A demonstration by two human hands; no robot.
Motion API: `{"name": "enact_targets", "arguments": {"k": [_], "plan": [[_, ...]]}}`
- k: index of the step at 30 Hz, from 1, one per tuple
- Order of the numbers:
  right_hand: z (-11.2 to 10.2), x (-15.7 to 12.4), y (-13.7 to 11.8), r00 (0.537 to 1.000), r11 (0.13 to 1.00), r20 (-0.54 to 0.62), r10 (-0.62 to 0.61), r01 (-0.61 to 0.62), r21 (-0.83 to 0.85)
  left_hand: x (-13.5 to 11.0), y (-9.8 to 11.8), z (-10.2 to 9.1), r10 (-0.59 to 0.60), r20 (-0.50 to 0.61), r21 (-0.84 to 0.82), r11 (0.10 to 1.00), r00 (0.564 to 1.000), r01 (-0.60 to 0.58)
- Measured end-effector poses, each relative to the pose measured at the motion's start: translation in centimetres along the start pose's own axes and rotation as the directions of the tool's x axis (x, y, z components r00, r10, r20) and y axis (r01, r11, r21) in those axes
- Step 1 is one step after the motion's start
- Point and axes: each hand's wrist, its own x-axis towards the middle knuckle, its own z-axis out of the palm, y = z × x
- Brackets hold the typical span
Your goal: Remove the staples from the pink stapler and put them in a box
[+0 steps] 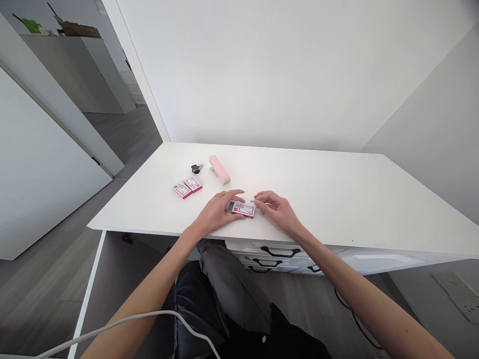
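Observation:
On the white desk, near its front edge, lies a small red-and-white staple box (244,210), its grey end showing at the left. My left hand (217,212) curves round it from the left, thumb along the near side and fingers along the far side. Just right of the box, my right hand (275,208) pinches a short silver staple strip (253,201) between thumb and fingertips. Two similar staple boxes, one left (182,190) and one right (193,184), lie side by side farther left. Behind them are a pink stapler (219,170) and a black staple remover (196,169).
The white desk (337,199) runs against a white wall at the back. Drawers with black handles (280,252) sit below its front edge. A white cable (157,313) crosses my left forearm. A door (45,164) stands at the left.

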Motion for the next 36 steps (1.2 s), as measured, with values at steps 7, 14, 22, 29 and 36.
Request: {"name": "enact_targets", "arguments": {"k": [7, 14, 22, 29, 36], "plan": [[-0.03, -0.09, 0.24, 0.999, 0.997, 0.008, 0.034, -0.034, -0.066, 0.04, 0.38, 0.03, -0.116, -0.309, 0.158, 0.972, 0.944, 0.171], [-0.03, -0.07, 0.33, 0.999, 0.997, -0.010, 0.035, -0.036, -0.062, 0.15, 0.11, 0.57, -0.198, -0.175, 0.143, 0.964, 0.965, 0.224], [0.02, -0.22, 0.18, 1.000, 0.995, 0.017, -0.006, 0.007, -0.096, -0.07, 0.71, -0.04, -0.131, 0.005, -0.055, 0.990, 0.991, 0.131], [0.08, -0.47, -0.34, 0.991, 0.983, 0.130, -0.026, 0.049, -0.177, 0.18, 0.99, -0.13, -0.136, 0.071, -0.119, 0.982, 0.988, 0.144], [0.32, -0.45, -0.56, 0.958, 0.959, 0.243, -0.153, 0.204, -0.197, 0.25, 1.03, -0.13, -0.116, 0.082, -0.133, 0.983, 0.990, 0.126]]}}
